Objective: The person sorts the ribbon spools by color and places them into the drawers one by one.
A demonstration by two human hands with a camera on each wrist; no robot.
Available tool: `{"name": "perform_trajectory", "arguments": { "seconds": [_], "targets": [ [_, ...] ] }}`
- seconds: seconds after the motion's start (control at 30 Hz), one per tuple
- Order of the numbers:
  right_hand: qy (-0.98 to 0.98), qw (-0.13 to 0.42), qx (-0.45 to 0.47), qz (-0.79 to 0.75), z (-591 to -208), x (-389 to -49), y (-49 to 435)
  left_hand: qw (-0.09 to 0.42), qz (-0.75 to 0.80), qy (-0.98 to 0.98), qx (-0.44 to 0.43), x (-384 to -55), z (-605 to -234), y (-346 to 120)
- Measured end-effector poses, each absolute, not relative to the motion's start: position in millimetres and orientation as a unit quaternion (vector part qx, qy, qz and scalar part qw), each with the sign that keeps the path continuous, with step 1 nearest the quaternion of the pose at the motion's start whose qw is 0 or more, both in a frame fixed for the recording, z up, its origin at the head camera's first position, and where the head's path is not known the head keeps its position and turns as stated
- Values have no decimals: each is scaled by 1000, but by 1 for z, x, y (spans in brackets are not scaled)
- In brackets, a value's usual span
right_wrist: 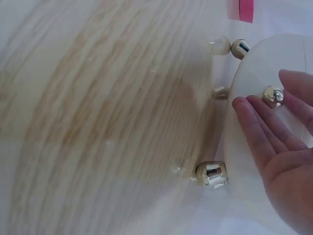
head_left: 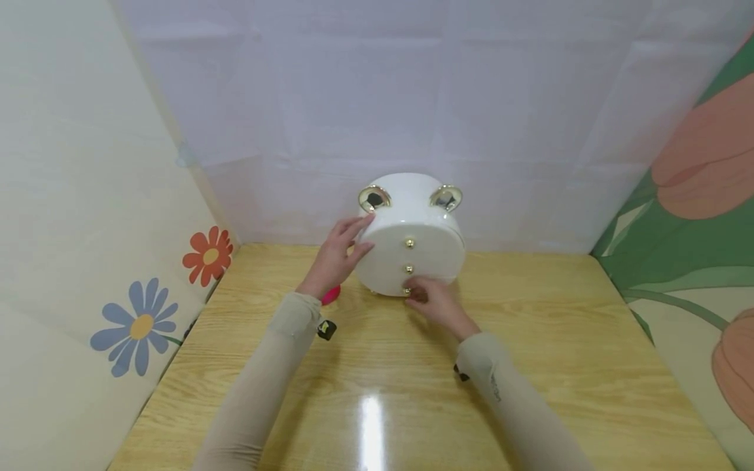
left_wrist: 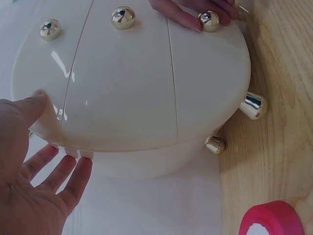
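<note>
A white, round-fronted box (head_left: 385, 261) with three drawers and gold ball knobs (left_wrist: 123, 17) stands on small gold feet (left_wrist: 254, 105). Two gold rings (head_left: 446, 197) stick out at its top. My left hand (head_left: 334, 256) lies against the box's left side. Its thumb touches the front near the rim, and its nearly straight fingers (left_wrist: 73, 183) rest on the curved side. My right hand (head_left: 434, 302) is at the bottom drawer, its fingertips around the lowest knob (right_wrist: 273, 96). That drawer looks flush with the front.
A pink-red roll (left_wrist: 274, 220) with a white centre lies on the wooden table (head_left: 530, 366), left of the box. White cloth (head_left: 353, 98) hangs close behind. Flower-patterned panels (head_left: 701, 261) stand on both sides.
</note>
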State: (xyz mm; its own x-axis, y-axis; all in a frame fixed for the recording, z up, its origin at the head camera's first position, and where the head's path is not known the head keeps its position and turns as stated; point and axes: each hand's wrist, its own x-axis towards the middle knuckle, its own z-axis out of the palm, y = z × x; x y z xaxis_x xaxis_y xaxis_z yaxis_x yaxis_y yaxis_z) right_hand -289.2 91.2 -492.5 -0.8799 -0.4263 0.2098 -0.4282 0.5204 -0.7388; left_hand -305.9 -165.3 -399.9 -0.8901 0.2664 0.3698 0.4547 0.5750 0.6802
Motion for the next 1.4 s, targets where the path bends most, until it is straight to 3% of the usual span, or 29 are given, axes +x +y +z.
{"name": "perform_trajectory", "arguments": {
  "seconds": [0.47, 0.87, 1.4],
  "targets": [
    [-895, 67, 184, 401, -495, -292, 78, 117, -407, -882, -207, -306, -399, -165],
    [-894, 54, 188, 404, -494, -290, 79, 118, -403, -884, -206, -304, -398, -165],
    [-896, 79, 201, 387, -497, -284, 81, 118, -400, -886, -204, -305, -399, -164]
  ]
}}
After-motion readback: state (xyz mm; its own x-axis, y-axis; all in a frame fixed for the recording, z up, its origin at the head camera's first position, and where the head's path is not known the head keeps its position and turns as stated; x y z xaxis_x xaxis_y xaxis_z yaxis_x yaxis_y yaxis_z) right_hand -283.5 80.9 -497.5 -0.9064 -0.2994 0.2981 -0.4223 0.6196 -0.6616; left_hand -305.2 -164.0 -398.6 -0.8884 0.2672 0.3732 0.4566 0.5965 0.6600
